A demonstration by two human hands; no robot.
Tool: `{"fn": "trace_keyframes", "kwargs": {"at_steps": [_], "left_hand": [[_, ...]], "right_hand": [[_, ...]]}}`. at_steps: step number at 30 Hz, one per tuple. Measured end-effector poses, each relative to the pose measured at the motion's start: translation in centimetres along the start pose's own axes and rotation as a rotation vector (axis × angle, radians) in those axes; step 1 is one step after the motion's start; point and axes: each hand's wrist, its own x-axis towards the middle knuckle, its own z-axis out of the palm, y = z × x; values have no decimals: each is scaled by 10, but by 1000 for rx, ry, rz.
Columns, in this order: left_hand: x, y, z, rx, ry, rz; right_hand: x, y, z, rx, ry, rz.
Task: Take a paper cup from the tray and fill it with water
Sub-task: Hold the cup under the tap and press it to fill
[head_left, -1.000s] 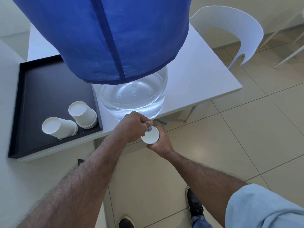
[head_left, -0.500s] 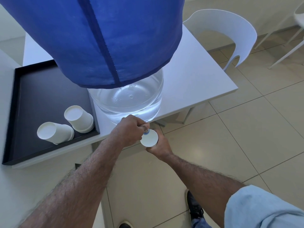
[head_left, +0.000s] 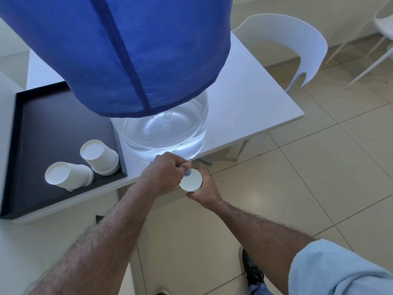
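Filling step in hand. Best to keep small white paper cup (head_left: 190,183) level, mouth right under blue-and-white tap (head_left: 187,172) at table edge, w/ no tilt. Right hand (head_left: 203,192) wrapped round cup from below; left hand (head_left: 164,175) closed on tap, fingers pinched. Cup upright, round rim, inside plain white; water level not readable.

Looking like a break room or canteen corner of an office or similar shared building. Showing large pale floor tiles (head_left: 319,188), a plain white tabletop (head_left: 251,107) and moulded white plastic chairs (head_left: 297,39) standing around. Carrying a big water jug (head_left: 161,133) under a blue cloth cover (head_left: 119,50), beside a black tray (head_left: 14,145) holding stacks of paper cups (head_left: 100,156) for self-service.
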Motion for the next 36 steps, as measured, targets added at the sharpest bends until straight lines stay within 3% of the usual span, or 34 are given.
{"fn": "trace_keyframes", "kwargs": {"at_steps": [10,36], "left_hand": [[-10,-7,7,106,132,144],[-17,-12,14,114,130,261]], "right_hand": [[-1,-3,-2,5,-10,16],[-7,-11,-9,0,-25,4]]}}
